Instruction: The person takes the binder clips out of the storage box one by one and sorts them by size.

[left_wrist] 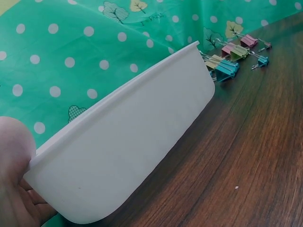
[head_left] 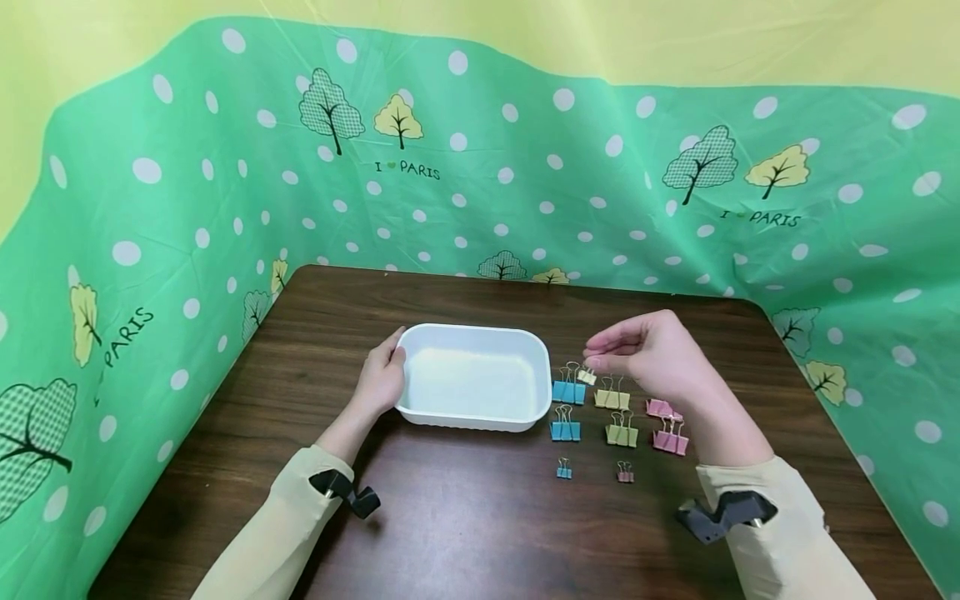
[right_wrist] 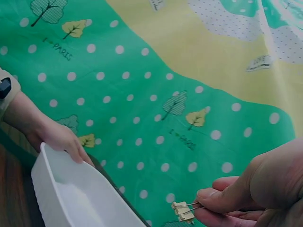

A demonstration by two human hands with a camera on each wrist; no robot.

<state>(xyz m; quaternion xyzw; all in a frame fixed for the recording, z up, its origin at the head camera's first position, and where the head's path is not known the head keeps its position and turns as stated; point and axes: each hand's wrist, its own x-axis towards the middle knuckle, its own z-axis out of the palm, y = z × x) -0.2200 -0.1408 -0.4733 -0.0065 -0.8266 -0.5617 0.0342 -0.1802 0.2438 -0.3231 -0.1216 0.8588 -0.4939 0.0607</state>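
Observation:
My right hand point(head_left: 656, 358) pinches a small pale yellow binder clip point(right_wrist: 183, 212) by its wire handles, between thumb and fingers. In the head view the clip hangs just right of a white plastic tray point(head_left: 472, 421), above the other clips. My left hand point(head_left: 381, 377) grips the tray's left end, thumb over the rim and the other fingers mostly hidden behind it. Closest to the tray are a large blue binder clip point(head_left: 568, 393) and another blue binder clip point(head_left: 566, 431). Beside them lie a yellow binder clip point(head_left: 612, 400) and an olive green binder clip point(head_left: 622, 436).
Farther right, partly beneath my right forearm, are two pink binder clips point(head_left: 670, 442). Nearer the front lie a small blue clip point(head_left: 564, 472) and a small dark pink clip point(head_left: 626, 477). A green dotted curtain point(head_left: 465, 200) borders the dark wooden table point(head_left: 465, 517).

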